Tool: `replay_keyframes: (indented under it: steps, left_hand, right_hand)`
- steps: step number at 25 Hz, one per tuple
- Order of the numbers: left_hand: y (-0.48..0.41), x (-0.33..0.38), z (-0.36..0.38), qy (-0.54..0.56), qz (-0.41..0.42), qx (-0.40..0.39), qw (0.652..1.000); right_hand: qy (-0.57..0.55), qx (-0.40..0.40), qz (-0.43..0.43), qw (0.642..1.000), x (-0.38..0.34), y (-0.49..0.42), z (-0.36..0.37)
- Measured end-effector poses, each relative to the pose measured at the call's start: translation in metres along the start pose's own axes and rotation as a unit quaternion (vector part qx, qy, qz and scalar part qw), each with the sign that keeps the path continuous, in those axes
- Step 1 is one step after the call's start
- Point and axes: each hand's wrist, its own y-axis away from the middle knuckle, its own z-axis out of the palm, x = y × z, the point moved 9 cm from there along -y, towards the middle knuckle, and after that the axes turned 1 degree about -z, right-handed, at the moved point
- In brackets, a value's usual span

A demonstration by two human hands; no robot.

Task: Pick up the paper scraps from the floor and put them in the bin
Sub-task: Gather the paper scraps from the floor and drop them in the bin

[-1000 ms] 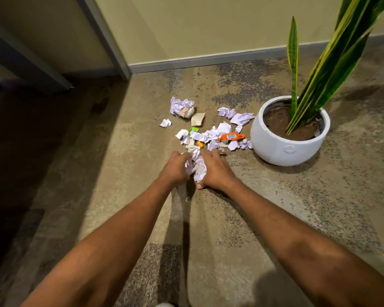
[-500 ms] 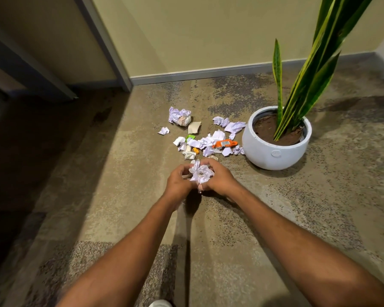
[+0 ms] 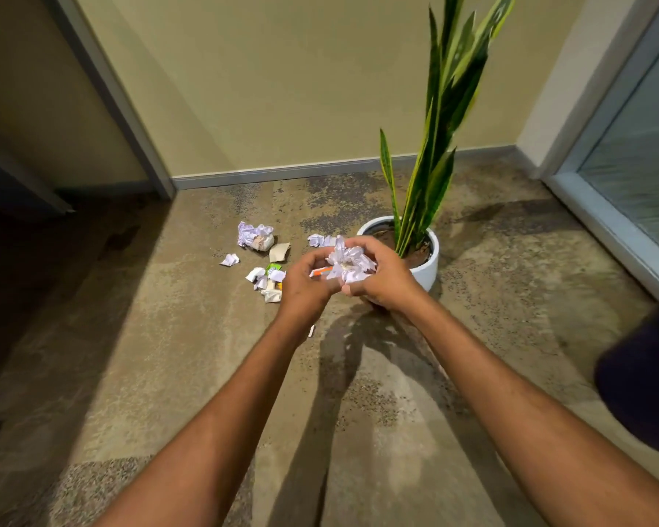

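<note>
A: While the left hand (image 3: 305, 283) and right hand (image 3: 385, 279) curl toward each other, what do they grip?

B: A wad of paper scraps (image 3: 349, 262), held between both hands above the floor (image 3: 168, 336), in front of the white pot (image 3: 430, 262).

A: And the rest?

B: Loose scraps (image 3: 255, 236) lie left of the pot, short of the skirting (image 3: 282, 172).

A: Room to move?

B: Open floor on the near side and to the left. A glass door frame (image 3: 602, 226) bounds the right, and a dark rounded shape (image 3: 643, 374) cuts in at the right edge. I cannot tell what it is.
</note>
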Motion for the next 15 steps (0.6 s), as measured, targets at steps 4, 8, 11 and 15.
replay_keyframes:
  steps: [4, 8, 11, 15]
  left_hand:
    - [0.005, 0.057, 0.063, 0.007, 0.055, -0.060, 0.997]
    - [0.015, 0.105, 0.143, 0.043, 0.087, -0.125, 0.987]
    - [0.031, 0.133, 0.221, 0.075, 0.107, -0.174, 0.976]
    - [0.068, 0.159, 0.329, 0.086, 0.106, -0.257, 0.957]
  right_hand:
    - [-0.002, 0.071, -0.031, 0.997, -0.037, 0.028, -0.083]
    - [0.007, 0.150, -0.045, 0.988, -0.068, 0.070, -0.170]
    - [0.015, 0.214, -0.036, 0.976, -0.081, 0.112, -0.239]
    - [0.040, 0.318, -0.009, 0.947, -0.085, 0.181, -0.330]
